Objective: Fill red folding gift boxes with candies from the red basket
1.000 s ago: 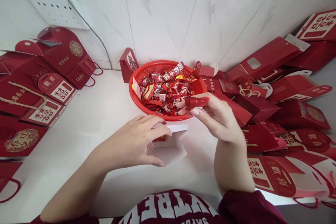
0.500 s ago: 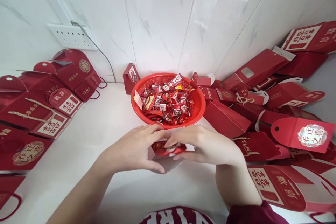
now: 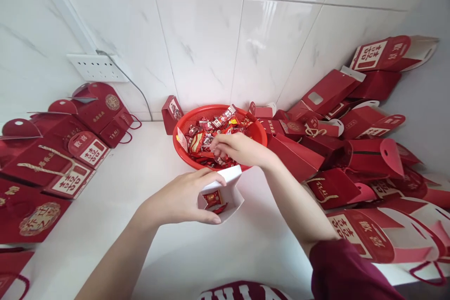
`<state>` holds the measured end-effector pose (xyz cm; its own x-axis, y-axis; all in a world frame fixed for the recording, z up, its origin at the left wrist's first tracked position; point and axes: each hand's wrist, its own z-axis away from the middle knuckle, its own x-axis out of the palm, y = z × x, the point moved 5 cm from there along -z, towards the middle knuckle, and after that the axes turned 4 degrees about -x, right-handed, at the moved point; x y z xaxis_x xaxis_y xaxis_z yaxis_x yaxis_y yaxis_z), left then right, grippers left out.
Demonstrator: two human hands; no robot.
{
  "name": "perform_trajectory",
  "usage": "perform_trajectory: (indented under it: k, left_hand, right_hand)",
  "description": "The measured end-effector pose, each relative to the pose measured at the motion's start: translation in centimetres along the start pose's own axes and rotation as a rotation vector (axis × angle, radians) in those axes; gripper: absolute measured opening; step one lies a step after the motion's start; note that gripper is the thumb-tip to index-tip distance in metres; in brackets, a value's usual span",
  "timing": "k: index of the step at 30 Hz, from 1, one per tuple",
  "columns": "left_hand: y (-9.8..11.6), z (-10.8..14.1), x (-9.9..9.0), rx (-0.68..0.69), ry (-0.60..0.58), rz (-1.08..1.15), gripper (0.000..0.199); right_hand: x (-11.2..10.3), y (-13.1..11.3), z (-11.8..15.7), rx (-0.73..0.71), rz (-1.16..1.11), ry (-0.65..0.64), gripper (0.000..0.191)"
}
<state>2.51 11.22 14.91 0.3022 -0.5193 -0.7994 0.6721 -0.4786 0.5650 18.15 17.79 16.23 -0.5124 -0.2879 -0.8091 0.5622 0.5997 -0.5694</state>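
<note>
1 white-lined paper box (image 3: 235, 198) in left hand (image 3: 183, 197) | 2 visible red-wrapped candies (image 3: 213, 199) inside | 1 round red plastic basket (image 3: 202, 114) beyond grip

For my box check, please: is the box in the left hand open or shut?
Open: the box in the left hand shows its white inside, with red-wrapped sweets visible within.

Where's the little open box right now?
In the head view, the open box is just below the picture's middle, held at its left side by the left hand, in front of the red basket of sweets.
</note>
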Motion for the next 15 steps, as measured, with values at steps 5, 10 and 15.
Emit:
perform_trajectory:
  k: [5,10,15]
  left_hand:
    - [0.1,0.2,-0.1,-0.021,0.000,0.010,0.058]
    - [-0.1,0.2,-0.2,-0.026,0.000,0.008,0.061]
    - [-0.1,0.1,-0.4,-0.017,0.014,0.012,0.058]
  right_hand:
    - [4.2,4.3,-8.2,0.123,0.269,-0.161,0.028]
    - [6.0,6.5,-9.4,0.132,0.275,-0.222,0.029]
    - [2.9,5.5,-5.8,0.056,0.215,-0.002,0.034]
